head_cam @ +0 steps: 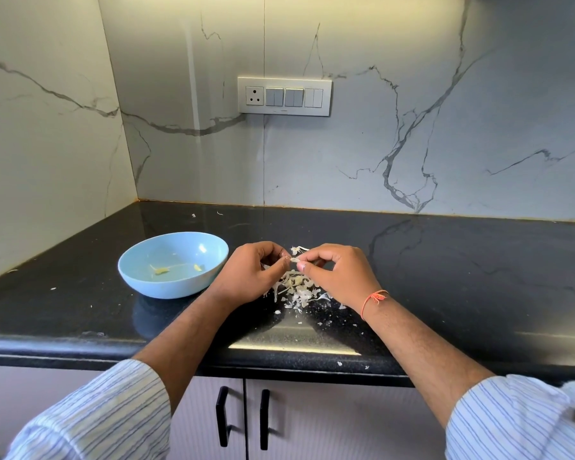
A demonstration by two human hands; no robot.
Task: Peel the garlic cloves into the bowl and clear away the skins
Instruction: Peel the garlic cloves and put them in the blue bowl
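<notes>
**Garlic peeled by hand over a black kitchen counter**

A person in a blue-striped shirt, sleeves pushed up, works a small garlic clove [294,259] between both hands above a black granite countertop [445,260]. The left hand [250,275] has its fingers curled inward, fingertips pinching one end of the clove; the right hand [337,272], with an orange thread [372,299] tied at the wrist, pinches the other end between thumb and bent forefinger. The two hands meet just above a loose pile of papery garlic skins [296,288], which lies on the counter directly beneath them, with smaller flakes scattered toward the front edge. More clove pieces may lie in the pile, but they are too small to tell apart from the skins. To the left of the hands, just beside the left wrist, stands a light blue bowl [140,260] holding two small pale yellow peeled cloves [161,270] on its floor. Behind, a white veined marble backsplash carries a switch panel [284,96] with one socket. Below the counter, two cabinet doors show black handles [223,416].
</notes>
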